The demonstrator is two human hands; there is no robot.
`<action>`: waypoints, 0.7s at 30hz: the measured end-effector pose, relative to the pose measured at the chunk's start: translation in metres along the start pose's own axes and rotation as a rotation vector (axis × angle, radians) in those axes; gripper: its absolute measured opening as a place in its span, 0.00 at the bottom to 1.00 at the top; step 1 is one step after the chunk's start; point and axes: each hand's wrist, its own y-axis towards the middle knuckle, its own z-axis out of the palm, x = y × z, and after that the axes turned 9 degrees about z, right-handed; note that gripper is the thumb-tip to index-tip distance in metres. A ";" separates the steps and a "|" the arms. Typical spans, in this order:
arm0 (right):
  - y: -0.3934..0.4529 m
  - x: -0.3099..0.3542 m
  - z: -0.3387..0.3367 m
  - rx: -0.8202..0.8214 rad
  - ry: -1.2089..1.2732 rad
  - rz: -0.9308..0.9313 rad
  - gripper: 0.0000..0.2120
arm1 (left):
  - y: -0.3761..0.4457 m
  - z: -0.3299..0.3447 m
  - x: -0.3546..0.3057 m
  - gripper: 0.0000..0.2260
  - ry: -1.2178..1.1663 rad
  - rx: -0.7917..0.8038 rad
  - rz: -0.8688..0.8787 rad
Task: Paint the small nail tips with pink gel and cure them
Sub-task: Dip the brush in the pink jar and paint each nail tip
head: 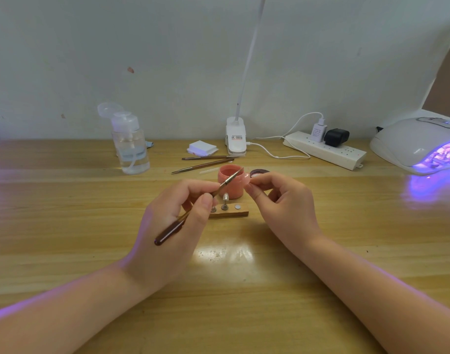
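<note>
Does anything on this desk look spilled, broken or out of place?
Nothing looks spilled or broken. The pump bottle at the back left has its cap flipped open, the pink gel jar stands open with its lid beside it, and the curing lamp glows violet at the right. That all suits painting in progress.

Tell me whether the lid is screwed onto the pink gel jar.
No: the pink gel jar stands open with gel showing at its mouth, and its dark lid lies on the table just behind it.
</note>
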 end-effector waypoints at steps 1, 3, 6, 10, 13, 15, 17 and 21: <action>0.000 0.001 0.000 0.006 0.003 0.000 0.03 | 0.000 0.000 0.000 0.09 -0.002 0.002 -0.012; -0.001 0.001 0.000 0.011 0.014 0.005 0.03 | 0.001 0.001 0.001 0.09 0.006 0.018 -0.022; -0.001 0.001 0.000 0.008 0.021 0.010 0.03 | 0.000 0.001 0.002 0.10 0.003 0.036 -0.025; -0.001 0.001 0.001 -0.006 0.041 0.022 0.03 | -0.002 -0.001 0.002 0.09 -0.029 0.032 0.023; -0.001 0.001 0.001 0.001 0.048 0.021 0.02 | -0.002 -0.001 0.001 0.09 -0.037 0.012 0.042; -0.001 0.000 0.001 0.007 0.053 0.017 0.02 | -0.001 0.000 0.002 0.09 -0.049 -0.015 0.007; -0.001 0.000 0.002 0.005 0.065 0.013 0.01 | 0.000 0.002 0.003 0.09 -0.075 -0.028 -0.043; -0.001 0.000 0.002 0.010 0.072 0.008 0.01 | 0.000 0.003 0.005 0.10 -0.138 -0.025 -0.104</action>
